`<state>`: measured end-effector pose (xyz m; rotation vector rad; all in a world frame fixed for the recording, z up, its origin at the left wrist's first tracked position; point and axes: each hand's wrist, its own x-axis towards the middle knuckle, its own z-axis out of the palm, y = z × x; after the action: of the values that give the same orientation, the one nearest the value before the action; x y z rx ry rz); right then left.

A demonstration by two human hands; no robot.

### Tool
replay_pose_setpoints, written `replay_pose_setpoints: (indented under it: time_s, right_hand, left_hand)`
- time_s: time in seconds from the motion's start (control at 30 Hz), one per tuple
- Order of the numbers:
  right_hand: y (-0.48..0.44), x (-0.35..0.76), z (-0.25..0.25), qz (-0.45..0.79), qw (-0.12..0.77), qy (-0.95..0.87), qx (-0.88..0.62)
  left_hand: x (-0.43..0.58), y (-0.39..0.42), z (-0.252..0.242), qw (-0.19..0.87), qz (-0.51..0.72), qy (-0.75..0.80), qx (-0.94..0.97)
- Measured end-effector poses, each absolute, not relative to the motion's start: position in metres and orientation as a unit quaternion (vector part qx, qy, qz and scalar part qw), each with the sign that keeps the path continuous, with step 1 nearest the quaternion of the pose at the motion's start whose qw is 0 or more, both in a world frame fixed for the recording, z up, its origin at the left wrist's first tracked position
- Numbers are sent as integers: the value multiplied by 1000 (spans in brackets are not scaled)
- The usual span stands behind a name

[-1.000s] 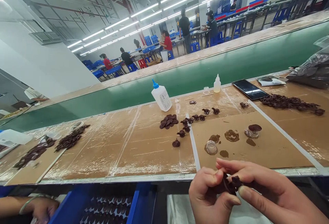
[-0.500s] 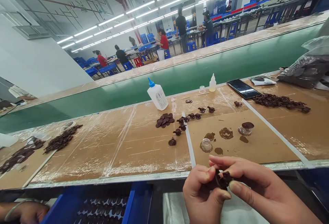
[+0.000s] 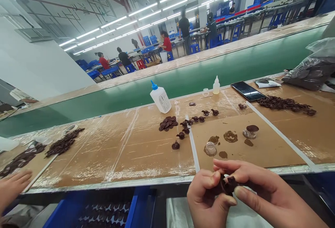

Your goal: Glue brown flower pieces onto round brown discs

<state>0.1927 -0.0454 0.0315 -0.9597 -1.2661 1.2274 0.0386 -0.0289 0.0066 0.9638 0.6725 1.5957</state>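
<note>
My left hand and my right hand meet at the bench's front edge, both pinching a dark brown moulded piece. Their fingers hide part of it, so its full shape cannot be seen. Just beyond them lies a brown-stained cardboard sheet holding a small clear cup and a second cup topped by a dark disc. Further left are a heap of dark brown discs and several small moulded pieces.
A white glue bottle with a blue nozzle, a small dropper bottle and a phone stand at the bench's back, before a green conveyor belt. A co-worker's hand is at far left. A blue crate sits below.
The co-worker's hand has risen from below the bench edge to the bench's front at far left. My hands have shifted only slightly on the dark piece, and the view has tilted a little.
</note>
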Motion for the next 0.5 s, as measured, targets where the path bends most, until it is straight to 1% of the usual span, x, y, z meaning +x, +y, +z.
replay_pose_setpoints:
  time_s: [0.17,0.33,0.5]
  right_hand:
    - [-47,190,42,520,536,-510,-426]
    - [-47,191,31,513,533,-522,-425]
    - [-39,196,30,414,551,-615,-382]
  left_hand:
    - [42,-29,10,535,690,310,376]
    - [41,-29,8,543,685,281,397]
    - [50,-30,19,563,700,300,320]
